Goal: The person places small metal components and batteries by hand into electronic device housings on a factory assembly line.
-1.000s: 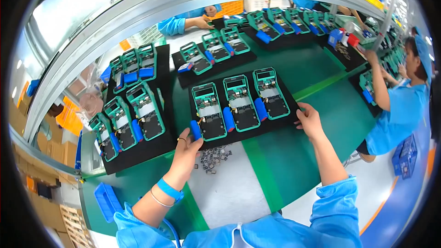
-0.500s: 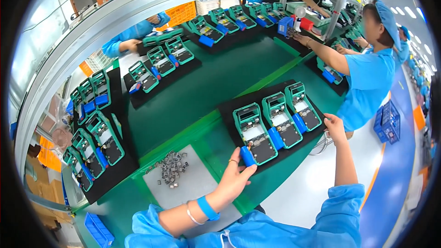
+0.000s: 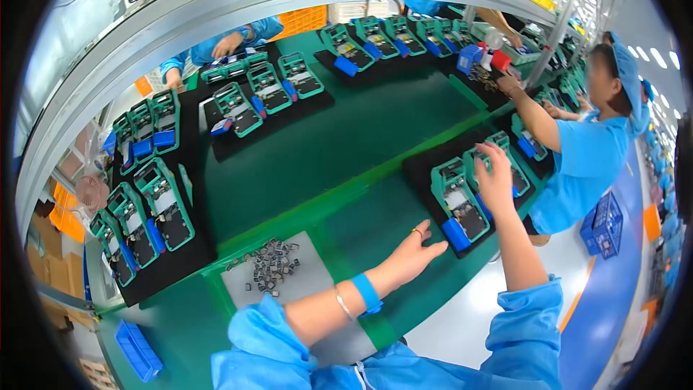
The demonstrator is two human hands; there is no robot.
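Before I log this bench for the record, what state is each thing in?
Left hand: open, holding nothing
Right hand: open, fingers bent; contact unclear
Nearest green housing: open, insides showing
Blue pack: lying beside that housing
Black mat: flat
Housings at left: open
Small parts: loose, heaped
Blue tray: open-topped
Blue crate: upright, open-topped
Blue wristband: worn
Pink fan: running state unclear

Three open green-framed devices [image 3: 460, 201] with blue blocks [image 3: 455, 234] lie side by side on a black mat [image 3: 421, 173].
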